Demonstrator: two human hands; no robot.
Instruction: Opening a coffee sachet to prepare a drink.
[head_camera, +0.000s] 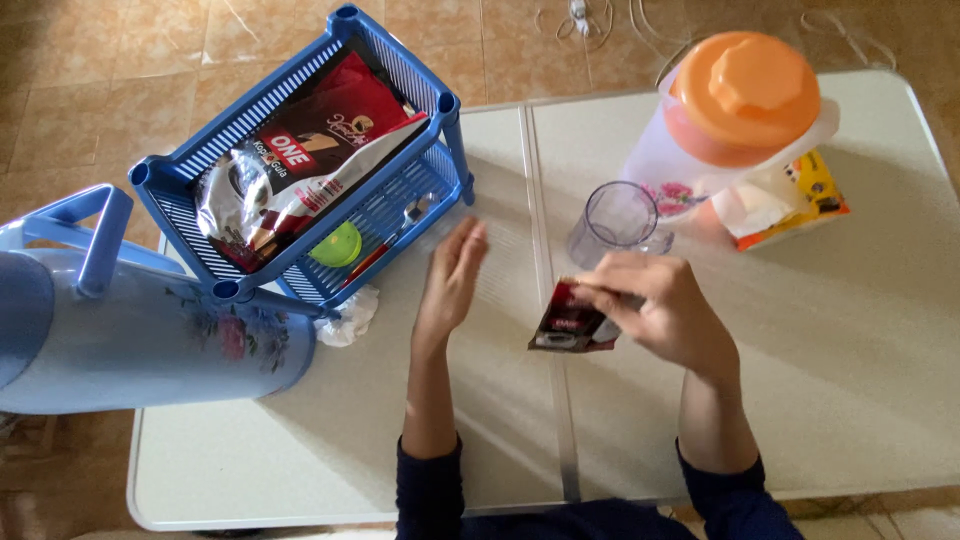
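My right hand (660, 312) pinches a small dark red sachet (567, 322) by its top edge, just above the white table (860, 340). A clear plastic cup (615, 220) stands empty right behind that hand. My left hand (452, 282) hovers flat with its fingers apart, holding nothing, between the sachet and a blue plastic basket (445, 170). Inside the basket lie a large red and silver pouch (300, 160), a green lid (338, 245) and a spoon with a red handle (392, 235).
A big light blue flask (150, 340) with a flower print lies at the left table edge. A clear jug with an orange lid (745, 95) stands at the back right, a yellow packet (800, 195) beside it. Crumpled plastic (352, 315) lies near the basket. Tiled floor surrounds the table.
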